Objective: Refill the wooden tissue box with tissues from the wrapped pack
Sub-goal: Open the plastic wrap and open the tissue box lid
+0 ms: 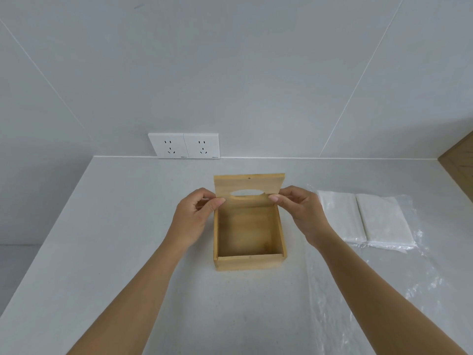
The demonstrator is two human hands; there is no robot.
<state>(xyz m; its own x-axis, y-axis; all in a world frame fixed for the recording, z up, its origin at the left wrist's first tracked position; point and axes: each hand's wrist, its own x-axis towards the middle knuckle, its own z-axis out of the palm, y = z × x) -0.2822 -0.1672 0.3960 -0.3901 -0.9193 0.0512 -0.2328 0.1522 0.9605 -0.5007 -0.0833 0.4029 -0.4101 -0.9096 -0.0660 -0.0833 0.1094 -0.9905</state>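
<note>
Bare forearms reach in from the bottom edge of the head view. Beside the right one, a crinkled sheet of clear plastic film (358, 290) spreads over the pale grey countertop (128, 252). Further in, the left hand (194, 216) and the right hand (299, 213) each pinch a side edge of the pale wooden lid (249, 184), thumb and curled fingers closed on the wood near its oval slot. That lid stands tilted up over the far wall of the square light-wood tissue box (249, 262), which sits mid-counter, open and holding nothing. Two white stacks of tissues (366, 219) lie on the film to the box's right, near it but not touching. Whether film also covers their tops cannot be told.

The step in hand looks like getting the lid clear of the opening. To do it well, both pinches should move together and evenly, so the lid neither twists nor binds at the back edge. If it binds, the light box is likely to be dragged along. The lid is best parked away from the tissues, leaving the right hand a free path to them.
</note>
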